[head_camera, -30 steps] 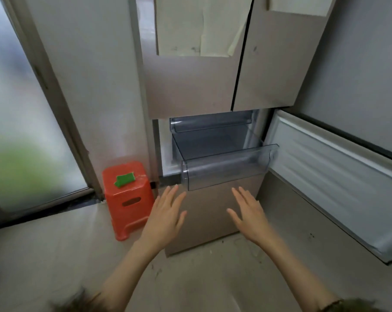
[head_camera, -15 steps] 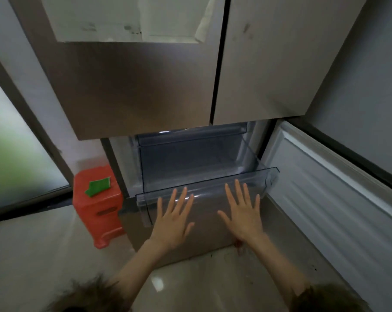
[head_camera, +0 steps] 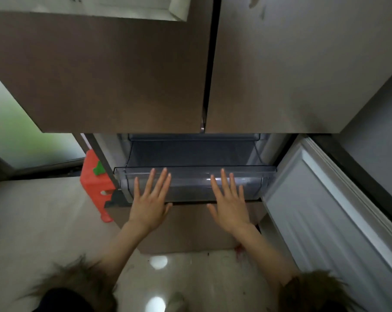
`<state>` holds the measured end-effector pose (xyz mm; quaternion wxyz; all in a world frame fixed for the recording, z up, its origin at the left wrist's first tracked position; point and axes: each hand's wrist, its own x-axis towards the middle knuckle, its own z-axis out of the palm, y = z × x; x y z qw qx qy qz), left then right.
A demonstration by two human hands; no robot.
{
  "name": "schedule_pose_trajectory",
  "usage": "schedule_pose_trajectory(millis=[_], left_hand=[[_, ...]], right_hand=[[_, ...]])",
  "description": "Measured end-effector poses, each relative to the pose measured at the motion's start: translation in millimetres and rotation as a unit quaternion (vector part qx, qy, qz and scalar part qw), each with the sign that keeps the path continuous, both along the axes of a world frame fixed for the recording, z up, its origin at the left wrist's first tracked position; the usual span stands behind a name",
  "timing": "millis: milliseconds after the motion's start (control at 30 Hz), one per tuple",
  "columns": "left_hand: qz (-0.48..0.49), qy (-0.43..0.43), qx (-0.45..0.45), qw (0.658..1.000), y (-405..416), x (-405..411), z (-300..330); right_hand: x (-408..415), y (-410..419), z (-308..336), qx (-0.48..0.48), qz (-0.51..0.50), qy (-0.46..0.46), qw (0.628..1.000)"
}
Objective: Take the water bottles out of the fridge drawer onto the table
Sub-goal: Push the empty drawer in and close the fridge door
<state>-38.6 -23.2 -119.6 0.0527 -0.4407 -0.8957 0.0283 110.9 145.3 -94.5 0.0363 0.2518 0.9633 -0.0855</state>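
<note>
- A clear plastic fridge drawer (head_camera: 195, 183) sits partly pulled out of the lower part of a fridge, below two closed brown upper doors (head_camera: 123, 75).
- The left hand (head_camera: 151, 199) lies flat against the drawer's front, towards its left end, fingers straight and spread, tips reaching up near the drawer's top rim.
- The right hand (head_camera: 229, 204) lies flat against the drawer's front in the same way, right of centre, fingers straight and slightly spread. Neither hand is curled round anything.
- The two hands are well apart, with a bare stretch of the drawer front between them.
- What shows of the drawer's inside behind the front wall looks grey and dim; no water bottle can be made out in it.
- To the right, the open lower fridge door (head_camera: 325, 210) swings out, showing its white ribbed inner lining.
- To the left of the fridge, a red plastic stool (head_camera: 93, 188) stands on the floor, with a small green object (head_camera: 98, 169) on top.
- The pale glossy floor (head_camera: 44, 221) shows round light reflections near the bottom of the view.
- A frosted window or glass door (head_camera: 15, 131) fills the far left, green-tinted.
</note>
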Motion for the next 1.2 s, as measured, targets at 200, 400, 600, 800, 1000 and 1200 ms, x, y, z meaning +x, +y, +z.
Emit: schedule_pose_trajectory(millis=[200,400,600,800,1000,1200], left_hand=[[0.056,-0.058,-0.046,0.996,39.6,-24.3,17.0],[0.072,-0.059,-0.052,0.994,51.1,-32.7,16.8],[0.078,-0.053,0.003,0.996,53.0,-40.4,14.7],[0.089,-0.095,-0.007,0.991,55.5,-43.3,10.6],[0.069,-0.127,-0.004,0.989,62.0,-66.3,18.0],[0.066,-0.095,0.013,0.993,53.4,-54.2,-0.5]], right_hand=[[-37.1,32.0,2.0,0.007,0.012,-0.01,1.0],[-43.3,42.8,-6.7,0.022,0.01,-0.02,1.0],[-59.8,49.7,-8.4,0.015,0.003,-0.018,1.0],[-66.2,56.4,-14.0,0.021,-0.001,-0.04,0.999],[-83.9,64.3,-0.8,0.002,0.001,-0.038,0.999],[-75.2,58.6,-12.3,0.002,-0.02,-0.008,1.0]])
